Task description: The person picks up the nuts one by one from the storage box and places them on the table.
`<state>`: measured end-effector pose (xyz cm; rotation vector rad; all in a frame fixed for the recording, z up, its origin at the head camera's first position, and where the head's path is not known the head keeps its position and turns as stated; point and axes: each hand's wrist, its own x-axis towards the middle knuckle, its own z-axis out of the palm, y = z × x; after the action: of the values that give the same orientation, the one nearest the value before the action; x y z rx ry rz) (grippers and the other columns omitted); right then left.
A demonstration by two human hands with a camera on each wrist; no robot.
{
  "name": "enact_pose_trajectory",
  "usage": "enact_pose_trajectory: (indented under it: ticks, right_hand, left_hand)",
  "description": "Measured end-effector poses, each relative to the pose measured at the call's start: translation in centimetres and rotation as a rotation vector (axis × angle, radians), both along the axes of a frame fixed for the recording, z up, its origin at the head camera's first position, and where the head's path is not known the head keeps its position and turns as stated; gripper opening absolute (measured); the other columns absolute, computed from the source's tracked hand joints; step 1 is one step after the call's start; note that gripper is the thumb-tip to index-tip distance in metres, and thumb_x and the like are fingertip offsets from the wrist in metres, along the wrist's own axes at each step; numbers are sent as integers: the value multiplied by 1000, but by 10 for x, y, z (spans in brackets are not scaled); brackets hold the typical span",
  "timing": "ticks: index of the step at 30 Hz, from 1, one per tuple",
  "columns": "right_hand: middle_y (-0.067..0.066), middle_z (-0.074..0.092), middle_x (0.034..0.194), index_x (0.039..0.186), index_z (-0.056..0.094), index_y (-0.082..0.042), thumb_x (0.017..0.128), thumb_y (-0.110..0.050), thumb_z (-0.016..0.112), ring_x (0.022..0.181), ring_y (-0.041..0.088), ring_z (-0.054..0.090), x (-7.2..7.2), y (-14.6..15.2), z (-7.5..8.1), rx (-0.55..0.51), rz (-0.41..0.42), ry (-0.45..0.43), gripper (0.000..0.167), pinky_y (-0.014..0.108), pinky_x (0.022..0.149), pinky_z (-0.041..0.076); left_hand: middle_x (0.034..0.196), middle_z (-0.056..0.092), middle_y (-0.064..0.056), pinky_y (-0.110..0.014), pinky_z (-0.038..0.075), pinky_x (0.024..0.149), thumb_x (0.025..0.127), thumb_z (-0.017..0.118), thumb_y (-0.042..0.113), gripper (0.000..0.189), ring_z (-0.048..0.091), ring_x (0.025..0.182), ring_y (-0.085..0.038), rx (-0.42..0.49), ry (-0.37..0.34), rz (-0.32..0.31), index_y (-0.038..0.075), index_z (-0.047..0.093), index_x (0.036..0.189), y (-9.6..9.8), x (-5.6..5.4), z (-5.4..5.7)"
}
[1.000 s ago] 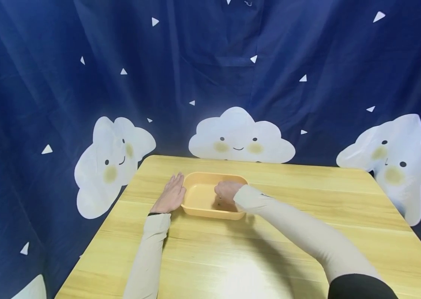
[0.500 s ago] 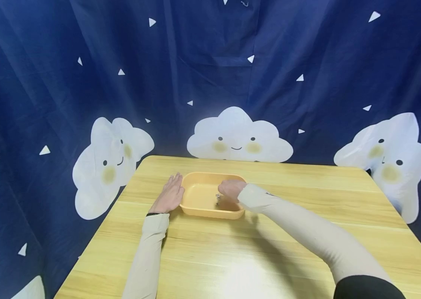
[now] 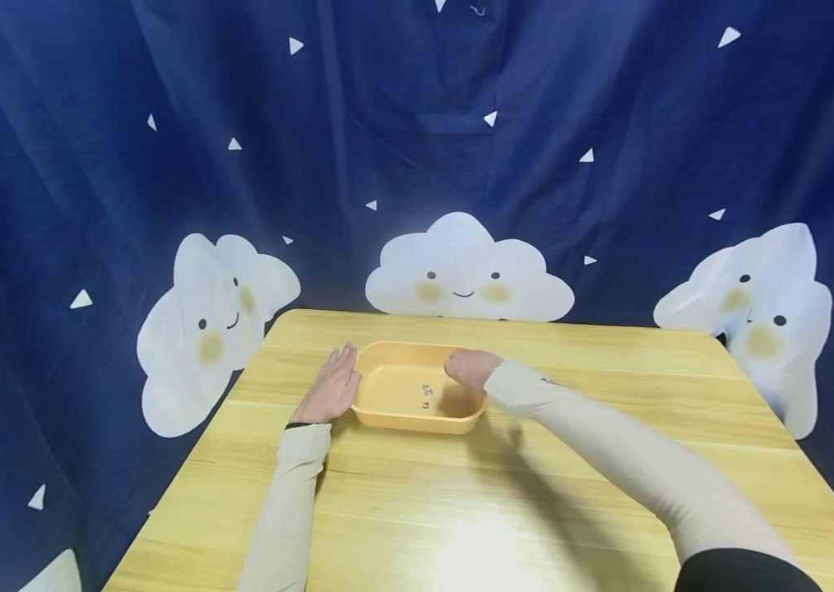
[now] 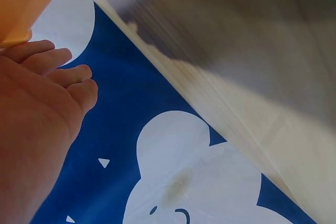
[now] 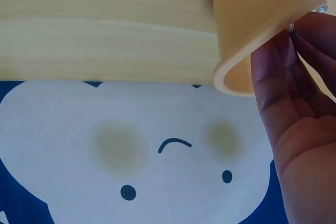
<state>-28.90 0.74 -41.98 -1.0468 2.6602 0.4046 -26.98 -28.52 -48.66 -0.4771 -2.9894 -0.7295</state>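
A shallow peach-coloured plastic tray (image 3: 417, 423) stands on the table. At its left end my left hand (image 3: 330, 386) rests against the rim with fingers straight; in the left wrist view, the fingertips (image 4: 79, 74) are beside the tray wall. Over the tray's right part hangs my right hand (image 3: 472, 370), fingers bent down inside. Between its thumb and fingertips, the right wrist view shows a small clear bead (image 5: 291, 27) being pinched. Several similar shiny clear beads (image 3: 426, 404) lie on the tray floor left of that hand; one bead (image 5: 321, 8) shows past the fingers.
The light wooden table (image 3: 402, 510) extends around the tray on all sides. Behind it hangs a dark blue curtain (image 3: 417, 107) printed with white clouds and triangles. A long shadow of the right arm falls across the tabletop.
My right hand has shifted to the right inside the tray, bringing the clear beads on its floor into view. The left hand has stayed at the rim; the head view has turned slightly.
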Motion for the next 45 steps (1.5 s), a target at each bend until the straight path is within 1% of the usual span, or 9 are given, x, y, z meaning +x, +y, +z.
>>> enact_pose_trajectory:
  ticks: [5,9,14,19,22,26,34,42,45]
  right_hand:
    - [11,73,99,99,70,-3,84,15,66,84,20,68,2,6,2,-30,-14,-3,23,30,78,63]
    - [8,71,93,93,68,-5,83,14,66,80,19,66,3,9,2,-64,-29,-15,22,30,75,62]
    - [6,68,92,88,65,-7,82,14,68,80,18,63,3,15,6,-56,-65,-22,22,31,76,61]
    - [9,69,100,99,70,-4,85,12,70,87,21,66,2,24,11,-71,-90,-29,22,32,81,62]
    - [11,69,101,103,70,-2,86,11,67,89,23,67,1,32,13,-79,-69,-13,22,34,83,62]
    - [12,70,97,98,70,-3,84,13,65,86,25,68,-2,42,16,-80,-29,21,21,37,82,62]
    - [10,68,92,92,70,-3,83,12,66,79,22,65,-5,63,19,-130,-26,30,18,34,75,61]
    - [8,67,80,77,67,-6,78,14,64,67,18,59,-5,81,14,-157,14,72,20,30,63,57]
    - [6,65,79,75,66,-7,77,15,63,65,16,56,-5,87,12,-154,-2,62,22,28,60,55]
  left_hand:
    - [170,17,-30,-58,11,132,109,27,16,58,13,160,-48,-2,-3,2,-14,22,158,-1,1,0]
    - [170,16,-29,-58,11,132,109,28,17,58,13,160,-48,-12,-12,5,-14,22,158,-1,1,-2]
    - [170,15,-29,-59,11,132,109,26,17,59,12,159,-49,-13,-7,4,-15,21,158,0,1,-5]
    - [169,16,-30,-60,12,131,108,25,17,59,13,158,-50,-11,5,4,-15,21,158,0,1,-6]
    - [170,15,-29,-59,11,132,109,25,18,59,12,160,-48,-10,-13,10,-13,21,159,-1,2,-6]
    - [171,15,-27,-57,10,132,109,26,18,59,10,160,-47,-1,-33,15,-12,21,159,-2,2,-5]
    - [171,15,-28,-59,10,132,109,26,18,59,10,160,-49,9,-32,13,-12,21,159,-3,-1,-4]
    - [170,15,-30,-63,12,130,107,24,19,61,11,158,-52,16,-15,8,-14,21,158,-2,-1,-2]
    - [170,15,-30,-63,11,130,107,24,19,61,10,158,-52,18,-11,4,-14,22,158,-2,-2,-2]
